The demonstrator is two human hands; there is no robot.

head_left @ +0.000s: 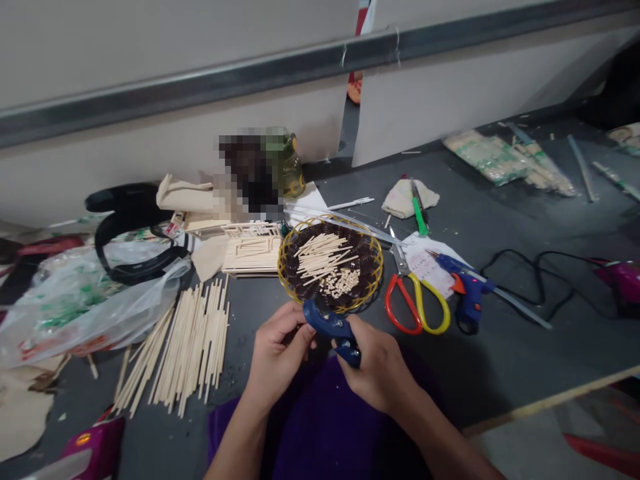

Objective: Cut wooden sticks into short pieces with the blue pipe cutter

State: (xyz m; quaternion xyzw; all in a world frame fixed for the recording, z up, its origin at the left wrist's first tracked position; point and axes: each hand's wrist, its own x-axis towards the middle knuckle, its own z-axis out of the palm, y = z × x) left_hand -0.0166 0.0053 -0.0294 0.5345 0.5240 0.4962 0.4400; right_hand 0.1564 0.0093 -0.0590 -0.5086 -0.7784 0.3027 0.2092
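My right hand point(377, 363) is closed around the blue handles of a pair of cutters point(333, 328), whose head points at the near rim of a round woven basket point(373, 283). Cut wooden sticks point(320, 257) and small stick bits lie in the basket. My left hand point(277, 350) is pinched just left of the cutter head; what its fingertips hold is too small to make out. A pile of long bamboo sticks point(185, 347) lies on the grey table to the left of my hands.
Red-and-yellow scissors point(415, 300) and a blue glue gun point(467, 293) with its black cord point(540, 280) lie right of the basket. A small stick-built frame point(250, 250), a plastic bag point(85, 300), black headphones point(125, 230) and packets point(505, 160) surround the work spot.
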